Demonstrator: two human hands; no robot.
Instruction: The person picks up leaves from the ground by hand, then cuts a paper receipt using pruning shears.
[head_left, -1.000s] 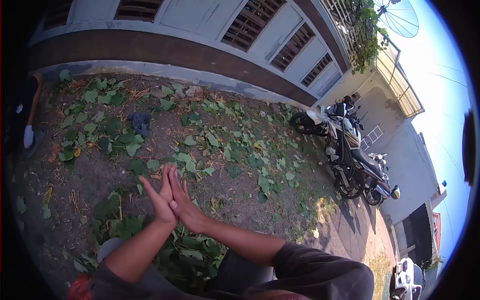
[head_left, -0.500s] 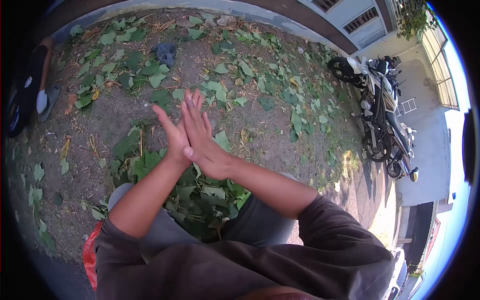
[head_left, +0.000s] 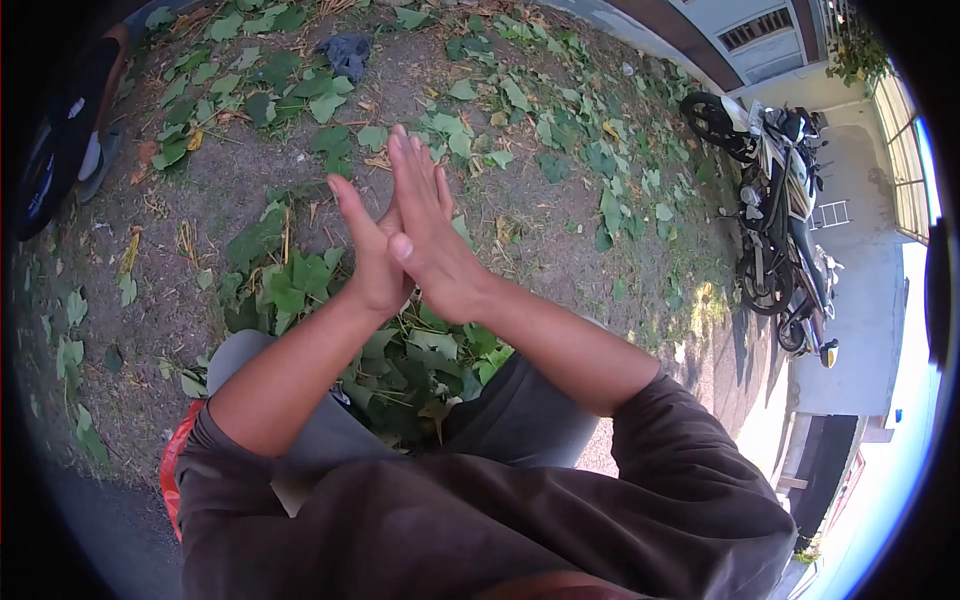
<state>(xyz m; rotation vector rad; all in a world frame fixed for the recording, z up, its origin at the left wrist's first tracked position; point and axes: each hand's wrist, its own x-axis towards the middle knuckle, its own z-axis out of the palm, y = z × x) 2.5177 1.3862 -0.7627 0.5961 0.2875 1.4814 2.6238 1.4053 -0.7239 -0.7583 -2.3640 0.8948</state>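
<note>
My left hand [head_left: 375,255] and my right hand [head_left: 432,230] are pressed palm to palm in front of me, fingers stretched out and pointing away. Nothing shows between them, though the palms themselves are hidden. The left thumb stands apart, while the right thumb lies across near the left palm. Below the hands, a heap of green leaves [head_left: 400,375] lies on the ground between my bent legs. More leaves [head_left: 290,285] spread out to the left of my wrists.
Scattered leaves [head_left: 610,205] lie over the soil beyond. A dark crumpled bag [head_left: 345,55] is at the top. Motorcycles [head_left: 780,200] stand at the right by a wall. Another person's leg [head_left: 112,75] shows at the upper left. Something red [head_left: 175,465] is beside my left hip.
Both hands have risen slightly and shifted right in view, still pressed together, with the right fingers straighter. The view has tilted a little, so the ground and motorcycles appear shifted.
</note>
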